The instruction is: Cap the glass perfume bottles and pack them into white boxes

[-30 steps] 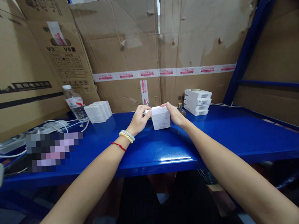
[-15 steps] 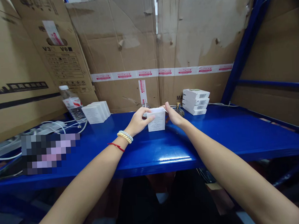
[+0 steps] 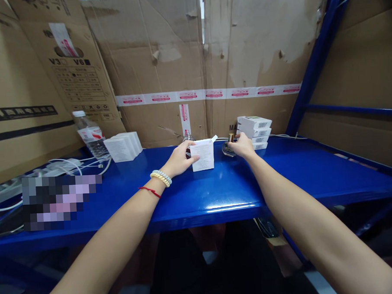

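Currently, item one: a white carton [image 3: 202, 157], upright, clamped in the left hand [image 3: 178, 160], thumb on its printed face, a small flap [image 3: 214, 138] sticking up at its top corner. Whether its base touches the blue table [image 3: 301, 172], I cannot tell. Item two: a glass bottle [image 3: 229, 151] with a gold cap [image 3: 231, 137], standing on the table to the carton's right. Item three: the right hand [image 3: 244, 145], apart from the left, fingertips at that cap; I cannot tell whether they have closed. Also listed: a stack of white boxes [image 3: 263, 132] just beyond the right hand, a white box group [image 3: 120, 151] and a water bottle [image 3: 90, 136] at left. I judge the step in hand as steadying the carton while reaching the bottle; moving the bottle would call for a firm, level hold, well clear of the stack.
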A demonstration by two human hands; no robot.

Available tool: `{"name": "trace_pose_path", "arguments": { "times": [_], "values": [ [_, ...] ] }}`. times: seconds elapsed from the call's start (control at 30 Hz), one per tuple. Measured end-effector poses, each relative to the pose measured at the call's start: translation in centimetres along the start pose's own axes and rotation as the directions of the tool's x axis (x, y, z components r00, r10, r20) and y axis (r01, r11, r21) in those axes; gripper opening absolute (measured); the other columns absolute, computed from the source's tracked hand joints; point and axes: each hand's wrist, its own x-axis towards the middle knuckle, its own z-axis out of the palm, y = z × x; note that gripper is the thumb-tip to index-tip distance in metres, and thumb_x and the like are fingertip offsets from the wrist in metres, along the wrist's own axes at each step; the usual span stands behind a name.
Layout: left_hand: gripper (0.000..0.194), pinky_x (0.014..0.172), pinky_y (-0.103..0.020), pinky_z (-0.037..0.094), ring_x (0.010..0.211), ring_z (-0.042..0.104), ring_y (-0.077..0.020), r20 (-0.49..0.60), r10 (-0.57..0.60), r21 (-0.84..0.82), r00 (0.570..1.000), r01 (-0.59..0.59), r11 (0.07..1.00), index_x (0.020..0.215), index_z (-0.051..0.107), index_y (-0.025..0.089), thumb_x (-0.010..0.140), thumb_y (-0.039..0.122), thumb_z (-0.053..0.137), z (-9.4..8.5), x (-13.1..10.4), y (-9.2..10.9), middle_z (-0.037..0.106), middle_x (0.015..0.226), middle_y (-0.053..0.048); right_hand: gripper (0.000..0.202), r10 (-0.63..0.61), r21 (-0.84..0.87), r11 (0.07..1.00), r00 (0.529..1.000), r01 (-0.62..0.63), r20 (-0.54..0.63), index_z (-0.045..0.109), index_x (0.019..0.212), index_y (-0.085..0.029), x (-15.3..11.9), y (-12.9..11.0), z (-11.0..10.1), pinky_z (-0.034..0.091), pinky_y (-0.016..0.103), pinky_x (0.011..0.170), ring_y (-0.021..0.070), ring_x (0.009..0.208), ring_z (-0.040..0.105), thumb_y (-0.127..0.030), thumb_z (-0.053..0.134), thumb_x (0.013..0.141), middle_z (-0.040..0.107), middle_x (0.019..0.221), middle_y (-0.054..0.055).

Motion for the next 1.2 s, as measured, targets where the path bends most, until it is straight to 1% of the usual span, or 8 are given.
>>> {"name": "trace_pose_path", "arguments": {
  "times": [0.2,0.4,0.67,0.77,0.9,0.97,1.07,1.2],
  "values": [
    [0.04,0.069,-0.031,0.052,0.075,0.062,-0.0149,-0.004,-0.032,-0.007,0.999,0.032,0.999,0.107,0.05,0.017,0.072,0.025,0.067,-0.5,0.0,0.2,0.064,0.096,-0.005,0.055,0.046,-0.022,0.999,0.999,-0.046,-0.003,0.057,0.099,-0.015,-0.4,-0.7,-0.7,0.046,0.044,0.082,0.0334,0.099,0.06,-0.061,0.054,0.069,0.064,0.104,0.02],
    [0.042,0.073,-0.036,0.052,0.08,0.063,-0.0179,0.011,-0.052,-0.033,0.999,0.052,0.998,0.109,0.05,0.018,0.071,0.028,0.067,-1.0,-0.1,-0.7,0.065,0.1,-0.007,0.036,0.03,0.019,0.999,0.999,-0.031,0.024,0.065,0.091,-0.017,0.2,-0.7,-0.9,0.047,0.039,0.079,0.0308,0.095,0.061,-0.042,0.058,0.066,0.068,0.099,0.015],
    [0.045,0.073,-0.036,0.053,0.085,0.063,-0.0177,0.06,-0.079,-0.225,0.995,0.091,0.97,0.115,0.043,0.021,0.076,0.029,0.064,-0.1,-0.1,-2.0,0.062,0.101,-0.007,0.04,-0.103,-0.007,0.994,0.975,0.106,0.198,0.064,0.093,-0.016,-0.3,-1.0,-0.7,0.049,0.034,0.073,0.025,0.086,0.064,-0.035,0.071,0.058,0.068,0.093,0.01],
    [0.052,0.072,-0.035,0.054,0.085,0.063,-0.0179,0.064,-0.11,-0.308,0.992,0.125,0.943,0.114,0.041,0.022,0.072,0.031,0.07,0.4,-0.1,-1.9,0.061,0.104,-0.007,0.032,-0.165,-0.025,0.984,0.957,0.176,0.237,0.065,0.089,-0.017,-0.5,-1.1,-0.6,0.049,0.033,0.068,0.0229,0.073,0.065,-0.032,0.071,0.062,0.068,0.08,0.008],
    [0.055,0.072,-0.035,0.055,0.086,0.064,-0.0188,0.057,-0.149,-0.413,0.987,0.159,0.897,0.108,0.044,0.019,0.064,0.028,0.076,0.4,0.0,-0.9,0.062,0.105,-0.008,0.017,-0.088,0.112,0.992,0.967,0.062,0.238,0.063,0.071,-0.016,-0.5,-1.5,-0.5,0.047,0.031,0.052,0.0177,0.048,0.058,-0.032,0.069,0.066,0.061,0.056,0.004],
    [0.053,0.075,-0.036,0.054,0.088,0.064,-0.0197,0.11,-0.138,-0.456,0.984,0.173,0.873,0.104,0.049,0.017,0.061,0.025,0.078,0.0,0.1,-0.4,0.064,0.102,-0.008,0.018,-0.063,0.327,0.945,0.978,-0.005,0.197,0.059,0.066,-0.016,-0.5,-1.9,-0.6,0.045,0.029,0.045,0.0163,0.047,0.057,-0.032,0.069,0.067,0.061,0.056,0.004],
    [0.051,0.075,-0.035,0.053,0.089,0.065,-0.0211,0.273,-0.113,-0.522,0.955,0.246,0.817,0.104,0.054,0.016,0.059,0.023,0.078,-0.5,0.0,0.3,0.067,0.098,-0.008,0.018,-0.082,0.656,0.752,0.978,-0.065,0.192,0.055,0.068,-0.016,-1.2,-3.0,-0.6,0.041,0.024,0.039,0.015,0.05,0.057,-0.028,0.07,0.068,0.061,0.059,0.005],
    [0.051,0.069,-0.033,0.052,0.085,0.066,-0.0212,0.395,-0.192,-0.583,0.898,0.407,0.703,0.104,0.055,0.016,0.059,0.022,0.077,-0.5,-0.1,0.6,0.068,0.098,-0.008,0.028,-0.19,0.83,0.548,0.951,-0.103,0.244,0.051,0.083,-0.019,-3.1,-5.0,-0.4,0.037,0.021,0.033,0.0115,0.046,0.054,-0.023,0.072,0.065,0.059,0.062,-0.001]
  ]
}}
